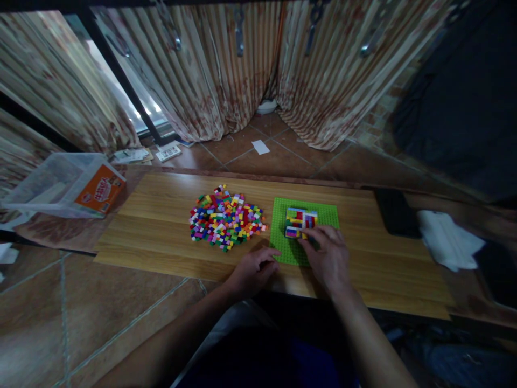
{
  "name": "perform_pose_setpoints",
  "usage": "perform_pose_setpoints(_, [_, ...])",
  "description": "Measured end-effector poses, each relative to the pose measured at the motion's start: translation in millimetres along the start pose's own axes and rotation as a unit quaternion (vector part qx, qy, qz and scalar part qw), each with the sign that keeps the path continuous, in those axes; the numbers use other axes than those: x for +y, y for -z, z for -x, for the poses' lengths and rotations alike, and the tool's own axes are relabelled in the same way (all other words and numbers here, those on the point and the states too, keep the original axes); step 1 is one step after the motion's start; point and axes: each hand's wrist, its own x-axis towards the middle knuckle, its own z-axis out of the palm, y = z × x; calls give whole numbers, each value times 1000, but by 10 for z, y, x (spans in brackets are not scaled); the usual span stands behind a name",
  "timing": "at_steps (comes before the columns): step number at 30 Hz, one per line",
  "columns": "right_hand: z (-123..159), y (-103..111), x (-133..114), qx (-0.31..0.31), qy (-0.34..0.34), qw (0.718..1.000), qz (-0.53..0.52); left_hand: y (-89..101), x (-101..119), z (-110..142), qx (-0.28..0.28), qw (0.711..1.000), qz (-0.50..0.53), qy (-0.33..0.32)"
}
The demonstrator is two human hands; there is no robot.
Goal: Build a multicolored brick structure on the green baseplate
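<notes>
A green studded baseplate (329, 212) lies on the wooden tabletop in front of me. A low block of multicoloured building bricks (297, 216) is built up in its middle. My right hand (330, 257) bends over the block's near right corner, thumb and fingertips closed on a small yellow building brick there, mostly covered by the fingers. My left hand (255, 270) rests by the baseplate's near left corner. Its index finger reaches onto the plate's edge, with a gap to the curled fingers below and nothing visible held.
A loose heap of small coloured bricks (226, 218) lies left of the baseplate. At the far left stands a clear plastic box (52, 207) with an orange label. On the right are a dark flat phone-like object (396, 213) and a white cloth or tissue pack (448, 240).
</notes>
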Motion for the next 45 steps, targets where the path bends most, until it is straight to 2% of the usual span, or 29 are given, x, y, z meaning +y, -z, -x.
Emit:
perform_pose_setpoints(6, [-42, -40, 23, -12, 21, 1000, 0, -6, 5, 7, -8, 1000, 6, 19])
perform_pose_setpoints(17, [-107, -68, 35, -48, 68, 996, -23, -36, -25, 12, 14, 1000, -5, -2])
perform_pose_setpoints(30, [29, 36, 13, 10, -25, 994, -108, -40, -22, 18, 9, 1000, -9, 9])
perform_pose_setpoints(36, [34, -42, 46, 90, -76, 990, -82, -33, -16, 15, 6, 1000, -20, 0])
perform_pose_setpoints(40, [25, -116, 1, 104, -90, 988, -65, -25, 6, 18, 4, 1000, -23, 3])
perform_pose_setpoints(45, [7, -162, -35, 102, -130, 981, -99, -30, 0, 21, 4, 1000, -30, -2])
